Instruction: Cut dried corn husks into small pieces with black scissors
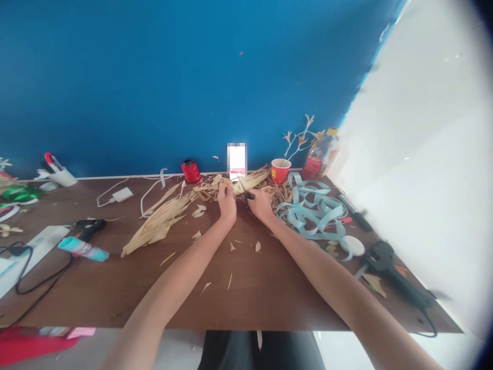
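My left hand (227, 204) is closed, its fingertips pinching a small piece of dried husk (228, 183). Close beside it, my right hand (261, 204) grips a pair of scissors (249, 196) by the dark handles, with the blades pointing up and left toward the left hand. Behind both hands lies a heap of dry husk scraps (208, 187), partly hidden by the fingers. A long bundle of pale husks (162, 222) rests to the left. Several cut petal shapes (199, 210) lie nearby on the brown table (192, 303).
A lit phone (237, 160) leans on the blue wall. Right of it stand a red cup (280, 171) with husk flowers and a bottle (320, 154). Tangled blue ribbon (308, 210) and a glue gun (396, 272) lie right; a power strip (36, 257) lies left.
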Demonstrator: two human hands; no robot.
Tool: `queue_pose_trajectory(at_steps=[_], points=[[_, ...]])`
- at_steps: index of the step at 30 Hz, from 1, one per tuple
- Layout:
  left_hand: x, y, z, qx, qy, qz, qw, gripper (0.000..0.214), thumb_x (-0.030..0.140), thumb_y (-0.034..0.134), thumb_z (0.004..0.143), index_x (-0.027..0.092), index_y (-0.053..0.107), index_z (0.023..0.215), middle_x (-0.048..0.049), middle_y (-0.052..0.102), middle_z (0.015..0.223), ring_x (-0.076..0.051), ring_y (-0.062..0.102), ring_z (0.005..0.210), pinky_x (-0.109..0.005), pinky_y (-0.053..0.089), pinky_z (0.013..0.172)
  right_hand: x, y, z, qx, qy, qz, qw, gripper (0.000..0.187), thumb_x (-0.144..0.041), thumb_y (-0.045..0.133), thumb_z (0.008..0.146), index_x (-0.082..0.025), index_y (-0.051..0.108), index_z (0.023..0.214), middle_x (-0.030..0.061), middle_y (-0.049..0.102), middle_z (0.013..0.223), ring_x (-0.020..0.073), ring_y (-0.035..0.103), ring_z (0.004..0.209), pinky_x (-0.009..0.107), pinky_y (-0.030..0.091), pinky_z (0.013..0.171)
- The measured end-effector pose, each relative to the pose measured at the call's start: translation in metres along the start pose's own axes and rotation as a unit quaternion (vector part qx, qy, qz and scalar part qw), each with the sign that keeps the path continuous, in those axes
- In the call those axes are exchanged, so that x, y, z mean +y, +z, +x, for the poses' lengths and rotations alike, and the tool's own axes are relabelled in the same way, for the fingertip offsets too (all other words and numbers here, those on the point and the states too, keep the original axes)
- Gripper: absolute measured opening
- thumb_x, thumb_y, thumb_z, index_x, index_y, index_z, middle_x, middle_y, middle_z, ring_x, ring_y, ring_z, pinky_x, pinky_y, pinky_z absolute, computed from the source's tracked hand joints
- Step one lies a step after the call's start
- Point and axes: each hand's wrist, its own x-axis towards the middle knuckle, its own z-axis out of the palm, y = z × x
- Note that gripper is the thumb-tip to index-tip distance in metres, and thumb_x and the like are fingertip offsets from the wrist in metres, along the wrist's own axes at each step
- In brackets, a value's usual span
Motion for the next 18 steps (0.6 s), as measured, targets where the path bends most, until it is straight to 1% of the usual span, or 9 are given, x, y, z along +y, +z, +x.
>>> queue_pose_trajectory(at_steps=[2,4,7,12,15,18], points=[[0.002,0.001,-0.003,-0.022,0.004,0.012,1.000,0.017,0.031,0.058,0.084,0.018,0.052,0.074,0.0042,0.043,0.056,-0.008,0.041,0.051,-0.021,0.033,0.049,0.001,0.000,0.000,0.025,0.012,0.033,0.999,0.019,-0.025,0.054,0.078,-0.020,0.072,0.082,0.0016,0.070,0.072,0.0165,0.060,0.068,0.023,0.040,0.062],[0.005,0.002,-0.006,-0.046,0.004,0.010,0.999,0.013,0.028,0.059,0.082,0.018,0.055,0.076,0.0034,0.047,0.059,-0.009,0.043,0.053,-0.021,0.035,0.050,0.001,0.000,0.000,0.041,0.017,0.050,0.998,0.019,-0.025,0.056,0.076,-0.021,0.071,0.086,0.0010,0.071,0.077,0.0170,0.062,0.071,0.024,0.041,0.065],[0.010,0.004,-0.009,-0.065,-0.002,-0.008,0.998,0.010,0.026,0.059,0.079,0.017,0.058,0.077,0.0020,0.051,0.062,-0.009,0.046,0.053,-0.021,0.038,0.052,0.000,0.000,0.000,0.037,0.014,0.068,0.997,0.021,-0.025,0.059,0.074,-0.023,0.070,0.091,0.0003,0.072,0.082,0.0178,0.063,0.075,0.025,0.043,0.068],[0.013,0.005,-0.010,-0.053,-0.019,-0.016,0.998,0.014,0.028,0.060,0.079,0.017,0.057,0.071,0.0023,0.049,0.058,-0.009,0.044,0.050,-0.022,0.037,0.050,0.001,0.002,0.001,0.023,0.006,0.080,0.996,0.020,-0.025,0.059,0.073,-0.022,0.070,0.090,-0.0006,0.070,0.078,0.0170,0.061,0.073,0.024,0.042,0.065],[0.010,0.004,-0.008,-0.045,-0.020,-0.024,0.998,0.019,0.033,0.061,0.080,0.017,0.057,0.071,0.0028,0.047,0.056,-0.009,0.043,0.049,-0.022,0.036,0.048,0.002,0.003,0.001,0.013,-0.004,0.071,0.997,0.019,-0.023,0.057,0.073,-0.022,0.069,0.087,-0.0008,0.070,0.077,0.0159,0.060,0.071,0.024,0.041,0.064],[0.006,0.003,-0.006,-0.034,-0.014,-0.024,0.999,0.023,0.036,0.061,0.081,0.017,0.056,0.071,0.0017,0.050,0.060,-0.009,0.044,0.049,-0.022,0.037,0.048,0.000,0.002,0.000,0.007,-0.009,0.055,0.998,0.019,-0.022,0.057,0.072,-0.022,0.069,0.086,-0.0007,0.069,0.078,0.0156,0.060,0.071,0.024,0.041,0.065]])
